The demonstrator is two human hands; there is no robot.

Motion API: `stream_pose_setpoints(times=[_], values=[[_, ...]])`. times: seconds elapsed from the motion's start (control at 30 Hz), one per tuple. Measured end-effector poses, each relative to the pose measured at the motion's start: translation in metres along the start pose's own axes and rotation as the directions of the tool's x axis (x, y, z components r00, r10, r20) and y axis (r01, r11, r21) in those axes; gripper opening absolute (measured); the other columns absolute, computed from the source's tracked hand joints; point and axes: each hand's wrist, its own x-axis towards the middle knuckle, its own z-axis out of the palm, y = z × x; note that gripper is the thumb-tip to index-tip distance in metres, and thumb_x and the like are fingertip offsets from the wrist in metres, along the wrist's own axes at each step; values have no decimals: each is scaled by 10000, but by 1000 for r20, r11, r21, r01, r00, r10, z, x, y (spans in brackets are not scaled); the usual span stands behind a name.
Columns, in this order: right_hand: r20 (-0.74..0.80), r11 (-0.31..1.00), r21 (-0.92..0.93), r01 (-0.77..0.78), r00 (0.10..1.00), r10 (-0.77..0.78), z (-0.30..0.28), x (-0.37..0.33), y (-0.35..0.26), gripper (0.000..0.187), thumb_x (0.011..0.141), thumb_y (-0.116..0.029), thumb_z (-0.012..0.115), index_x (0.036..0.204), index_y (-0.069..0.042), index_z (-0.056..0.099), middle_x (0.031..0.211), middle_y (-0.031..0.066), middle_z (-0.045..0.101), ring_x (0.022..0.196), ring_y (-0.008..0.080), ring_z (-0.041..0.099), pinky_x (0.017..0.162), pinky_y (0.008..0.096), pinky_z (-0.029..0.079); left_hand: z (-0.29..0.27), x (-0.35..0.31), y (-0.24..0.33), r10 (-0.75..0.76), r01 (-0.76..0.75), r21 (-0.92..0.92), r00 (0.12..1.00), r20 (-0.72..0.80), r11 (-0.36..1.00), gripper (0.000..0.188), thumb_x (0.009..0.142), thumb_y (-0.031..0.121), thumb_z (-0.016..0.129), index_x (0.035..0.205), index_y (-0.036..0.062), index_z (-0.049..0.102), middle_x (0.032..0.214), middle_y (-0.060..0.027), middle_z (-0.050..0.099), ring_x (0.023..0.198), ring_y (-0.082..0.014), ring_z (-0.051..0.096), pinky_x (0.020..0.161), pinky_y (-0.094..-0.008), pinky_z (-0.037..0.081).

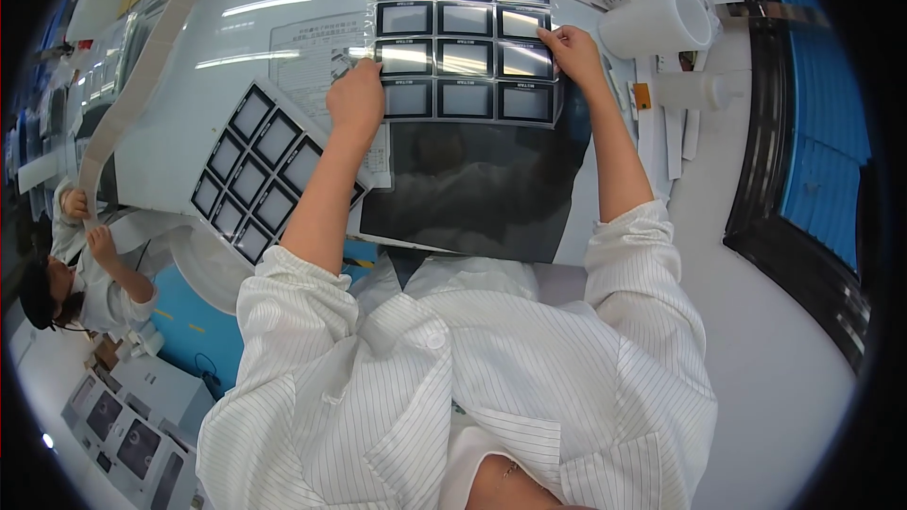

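A glossy sheet of black-framed clear panels (464, 60), set out in rows, is held up between my hands above the table. Its left edge is pinched by my left hand (356, 97), fingers closed. On the opposite edge, near the upper right, my right hand (574, 55) grips with thumb and fingers. Bright light streaks reflect across the panels. Below the sheet lies a dark, shiny mat (468, 189). A second sheet of similar black frames (250, 170) rests tilted on the table beside my left forearm, which hides part of it.
A printed paper (312, 52) lies under the table's clear cover, left of the held sheet. White cylindrical containers (657, 24) stand at the right, by an orange-tagged item (642, 95). At far left, a co-worker (90, 274) handles a long pale strip (123, 123).
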Motion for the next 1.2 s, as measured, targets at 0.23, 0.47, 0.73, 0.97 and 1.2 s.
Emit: stream_pose_setpoints(times=[0.23,0.47,0.73,0.97,1.2], values=[[-49,904,-424,-59,998,42,-3,-12,-30,445,793,-427,693,874,6,629,776,172,659,735,314,644,650,404,500,2,-5,0,-33,35,64,999,-21,997,258,963,271,441,888,42,532,819,-167,643,748,-386,636,630,-511,478],[-330,937,-339,-83,943,-36,20,37,-7,487,849,-333,625,1134,57,562,1137,306,542,1094,432,516,913,477,446,11,-4,18,-277,251,-156,944,-177,955,383,869,291,605,1147,52,495,1197,-142,500,1158,-342,449,908,-472,383],[-529,861,-254,-441,809,258,27,90,-21,522,848,-535,551,1087,-84,661,1277,249,500,1205,414,451,990,514,388,40,-3,37,-147,132,-64,865,-479,989,484,860,315,611,1217,27,458,1246,-111,464,1215,-316,396,995,-465,295],[-376,845,-285,-454,863,337,29,95,-48,573,833,-502,590,1113,-4,634,1222,227,555,1165,387,494,965,485,406,36,-10,31,-157,160,-35,871,-465,987,485,868,323,600,1220,23,455,1257,-118,460,1226,-320,389,996,-467,294],[-24,970,146,-196,979,202,0,69,-27,482,779,-473,699,934,-17,693,725,38,662,688,165,610,711,283,483,38,-12,27,-177,160,-75,863,-472,984,489,871,320,600,1235,30,450,1267,-122,459,1233,-330,382,1005,-476,290]])
